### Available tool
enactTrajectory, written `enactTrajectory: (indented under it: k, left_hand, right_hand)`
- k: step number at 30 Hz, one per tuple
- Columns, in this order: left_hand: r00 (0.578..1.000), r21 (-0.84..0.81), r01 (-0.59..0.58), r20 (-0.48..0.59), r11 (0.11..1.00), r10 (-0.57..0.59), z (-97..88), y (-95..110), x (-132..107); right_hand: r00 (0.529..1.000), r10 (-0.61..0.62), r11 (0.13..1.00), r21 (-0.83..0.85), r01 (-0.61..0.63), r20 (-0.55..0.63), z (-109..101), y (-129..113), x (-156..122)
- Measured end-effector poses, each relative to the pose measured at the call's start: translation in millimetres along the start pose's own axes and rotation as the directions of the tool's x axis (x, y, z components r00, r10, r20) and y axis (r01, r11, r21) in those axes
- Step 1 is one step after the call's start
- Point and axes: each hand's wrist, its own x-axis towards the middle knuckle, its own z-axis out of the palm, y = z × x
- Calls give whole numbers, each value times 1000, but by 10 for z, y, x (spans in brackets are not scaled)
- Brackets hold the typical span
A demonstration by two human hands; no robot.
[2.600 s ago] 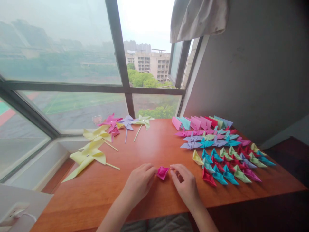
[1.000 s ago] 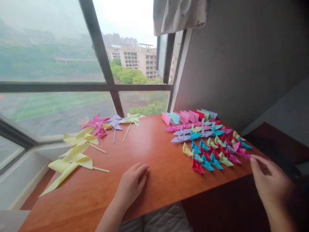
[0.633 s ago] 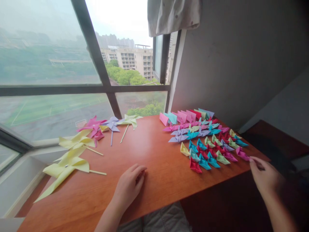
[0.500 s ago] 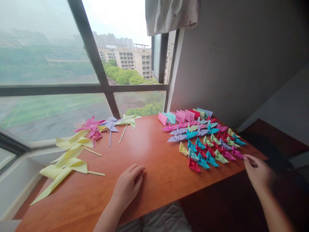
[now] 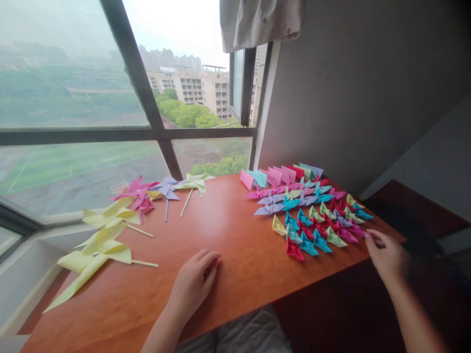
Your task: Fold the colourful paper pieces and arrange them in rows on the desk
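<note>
My left hand (image 5: 194, 284) lies palm down on the orange-brown wooden table (image 5: 239, 245), fingers loosely bent, holding nothing. My right hand (image 5: 386, 252) hovers at the table's right edge. Its fingertips sit just beside a pink folded paper piece (image 5: 356, 230) that ends a row, and nothing is between its fingers. That piece belongs to several rows of folded paper pieces (image 5: 312, 215) in pink, blue, red, green, purple and yellow, laid out on the table's right half.
Paper pinwheels on sticks lie along the left: two large yellow ones (image 5: 97, 252), a pink one (image 5: 138, 189), a purple one (image 5: 167, 186) and a pale green one (image 5: 193, 182). A window stands behind and a grey wall on the right. Dark wooden furniture (image 5: 415, 211) sits past the table's right edge.
Both hands were folding a pink piece at the table's middle. My right hand carried it to the right end of the rows and let go. The left hand stayed on the table.
</note>
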Motion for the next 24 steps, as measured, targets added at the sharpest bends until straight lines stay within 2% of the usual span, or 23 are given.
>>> enactTrajectory:
  k: [3,6,8,11,13,15,18,21,24]
  left_hand:
    - [1000,-6,3,0,1000,-3,-4,9,1]
    - [1000,-14,12,-7,1000,-12,-12,31,4]
    - [1000,-22,20,-6,1000,-20,-18,50,4]
    - [999,-37,34,-4,999,-34,-26,74,-2]
    - [999,-47,44,-8,998,-44,-31,84,-8]
    - [999,-55,52,-10,997,-53,-35,89,-15]
    - [998,-61,61,-2,996,-62,-34,92,-28]
    - [997,-86,71,11,994,-70,-30,103,-40]
    - [997,-163,79,14,984,-77,-51,107,-39]
  right_hand:
    - [998,-53,996,-66,52,-17,-92,-103,-23]
    - [989,-70,996,-65,62,-128,-201,-360,-63]
    - [980,-82,997,-17,80,-183,-244,-646,-110]
    - [970,-167,977,102,186,-175,-241,-1222,-252]
    - [956,-267,932,222,288,-117,-203,-1658,-410]
    - [921,-384,860,340,381,-60,-141,-2083,-613]
    - [863,-504,725,558,404,29,5,-2619,-950]
    - [790,-591,648,680,343,164,196,-2962,-1235]
    - [722,-645,627,715,310,252,360,-3108,-1399]
